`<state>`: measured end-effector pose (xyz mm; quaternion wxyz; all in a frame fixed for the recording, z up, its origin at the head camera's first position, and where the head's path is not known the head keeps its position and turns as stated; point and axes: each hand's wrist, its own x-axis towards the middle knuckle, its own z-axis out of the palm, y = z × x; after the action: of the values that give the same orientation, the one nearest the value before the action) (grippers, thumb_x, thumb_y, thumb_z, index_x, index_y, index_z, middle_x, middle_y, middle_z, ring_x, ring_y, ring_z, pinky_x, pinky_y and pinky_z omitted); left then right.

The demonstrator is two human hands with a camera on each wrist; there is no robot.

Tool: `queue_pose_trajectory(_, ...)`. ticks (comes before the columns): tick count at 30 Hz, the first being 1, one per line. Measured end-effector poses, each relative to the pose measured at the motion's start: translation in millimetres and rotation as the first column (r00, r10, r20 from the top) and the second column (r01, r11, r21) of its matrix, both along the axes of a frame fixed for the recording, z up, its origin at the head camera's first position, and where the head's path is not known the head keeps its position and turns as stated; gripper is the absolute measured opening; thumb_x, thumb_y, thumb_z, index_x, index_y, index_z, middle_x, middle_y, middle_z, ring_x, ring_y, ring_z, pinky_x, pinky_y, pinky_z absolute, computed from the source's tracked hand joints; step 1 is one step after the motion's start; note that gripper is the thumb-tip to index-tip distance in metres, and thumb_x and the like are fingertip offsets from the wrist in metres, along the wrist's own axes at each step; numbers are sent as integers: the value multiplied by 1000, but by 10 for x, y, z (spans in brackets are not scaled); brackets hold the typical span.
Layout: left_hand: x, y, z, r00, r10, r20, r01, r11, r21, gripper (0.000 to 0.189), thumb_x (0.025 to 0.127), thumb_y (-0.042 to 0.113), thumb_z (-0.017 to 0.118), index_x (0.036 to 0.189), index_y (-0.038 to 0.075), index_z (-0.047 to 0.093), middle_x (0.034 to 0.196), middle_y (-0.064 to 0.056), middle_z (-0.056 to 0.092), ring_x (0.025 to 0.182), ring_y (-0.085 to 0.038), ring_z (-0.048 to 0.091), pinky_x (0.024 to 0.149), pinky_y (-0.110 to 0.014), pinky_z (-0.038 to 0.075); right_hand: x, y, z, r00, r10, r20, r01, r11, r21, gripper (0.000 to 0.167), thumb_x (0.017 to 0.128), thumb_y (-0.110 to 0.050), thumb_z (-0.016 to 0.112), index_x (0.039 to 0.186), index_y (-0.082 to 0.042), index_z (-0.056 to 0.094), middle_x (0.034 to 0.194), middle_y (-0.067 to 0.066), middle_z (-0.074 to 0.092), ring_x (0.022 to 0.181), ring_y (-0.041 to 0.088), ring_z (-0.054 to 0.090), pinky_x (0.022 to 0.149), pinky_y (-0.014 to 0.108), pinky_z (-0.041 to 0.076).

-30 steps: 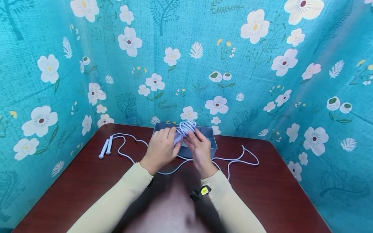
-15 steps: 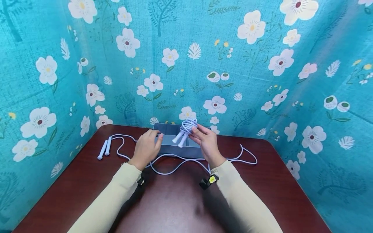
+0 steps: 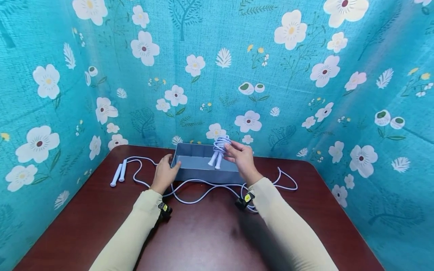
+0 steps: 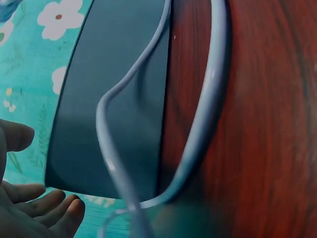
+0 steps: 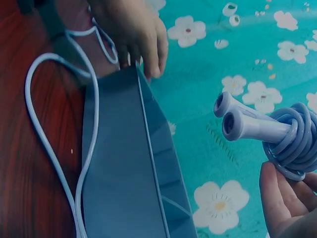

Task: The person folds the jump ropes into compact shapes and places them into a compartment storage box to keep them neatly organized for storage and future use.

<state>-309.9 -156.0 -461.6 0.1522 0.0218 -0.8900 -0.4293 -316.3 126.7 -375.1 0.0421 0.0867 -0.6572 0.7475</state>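
A coiled light-blue jump rope (image 3: 222,144), with two pale handles (image 3: 218,161) sticking out downward, hangs above the grey box (image 3: 208,175). My right hand (image 3: 244,161) holds the coil between thumb and fingers; the right wrist view shows the handles (image 5: 252,126) and wound cord (image 5: 297,141) close up. By the left end of the box is my left hand (image 3: 165,174), thumb and fingers spread apart. In the left wrist view its fingers (image 4: 47,203) lie at the box corner; whether they touch it I cannot tell.
A second jump rope lies loose on the dark red table (image 3: 203,233), its cord (image 3: 193,202) winding in front of the box and its handles (image 3: 116,175) at the left. A flowered teal curtain (image 3: 217,75) stands behind the table.
The left hand has let go of the coiled jump rope and moved left to the box's end. My right hand has shifted slightly right, now holding the coil alone with handles pointing down.
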Motion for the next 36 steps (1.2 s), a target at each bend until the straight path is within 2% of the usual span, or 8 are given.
queue_pose_trajectory(6, -10, -55, -171, 993, -26, 118, 4, 982, 188, 72, 95, 45, 57, 145, -3, 38, 139, -25, 48, 125, -36, 49, 100, -48, 40, -147, 42, -67, 999, -50, 13, 50, 998, 24, 56, 86, -31, 74, 130, 1, 59, 112, 20, 66, 86, 25, 69, 75, 38, 56)
queue_pose_trajectory(10, -20, -79, -251, 991, -50, 122, 13, 957, 290, 73, 93, 50, 58, 145, 0, 42, 139, -23, 49, 126, -34, 48, 101, -48, 39, -236, 56, -92, 998, -61, 16, 60, 997, 48, 57, 87, -32, 74, 131, 1, 58, 112, 20, 65, 87, 24, 69, 76, 38, 56)
queue_pose_trajectory(14, -18, -70, -339, 993, -32, 112, -9, 937, 348, 68, 92, 49, 62, 144, 7, 47, 143, -17, 48, 132, -30, 42, 106, -47, 33, -298, 83, -107, 997, -77, 23, 75, 995, 71, 57, 87, -33, 73, 130, 1, 59, 112, 20, 65, 86, 25, 69, 77, 38, 55)
queue_pose_trajectory(18, -31, -67, -447, 994, 5, 107, -55, 885, 461, 68, 85, 53, 69, 138, 13, 56, 142, -10, 51, 131, -24, 43, 107, -41, 33, -377, 103, -134, 996, -84, 36, 80, 992, 95, 60, 86, -36, 74, 131, 1, 59, 112, 20, 66, 86, 24, 69, 79, 39, 55)
queue_pose_trajectory(20, -36, -76, -474, 995, 18, 100, -68, 855, 515, 73, 79, 58, 72, 136, 14, 59, 140, -7, 52, 131, -20, 43, 107, -38, 32, -430, 107, -153, 996, -84, 39, 79, 991, 112, 61, 85, -37, 74, 131, 0, 59, 112, 19, 66, 86, 23, 69, 80, 40, 55)
queue_pose_trajectory(22, -40, -85, -485, 996, 23, 91, -69, 833, 548, 77, 75, 62, 73, 134, 15, 60, 139, -6, 53, 130, -19, 43, 107, -37, 32, -481, 112, -175, 995, -89, 42, 83, 988, 128, 60, 85, -38, 75, 129, 0, 60, 111, 18, 66, 86, 23, 68, 81, 41, 54)
queue_pose_trajectory(29, -30, -98, -447, 996, 32, 79, -70, 834, 547, 76, 75, 62, 72, 134, 15, 61, 139, -8, 53, 129, -19, 44, 106, -39, 33, -682, 151, -281, 991, -105, 80, 89, 978, 186, 58, 86, -35, 75, 128, 2, 60, 108, 19, 66, 90, 29, 67, 88, 49, 50)
queue_pose_trajectory(36, -8, -69, -487, 997, 28, 76, -64, 850, 524, 75, 78, 62, 69, 135, 14, 60, 138, -7, 54, 131, -19, 43, 109, -39, 31, -845, 215, -405, 984, -122, 133, 78, 952, 296, 62, 85, -38, 74, 130, 2, 57, 109, 17, 64, 90, 28, 64, 87, 45, 51)
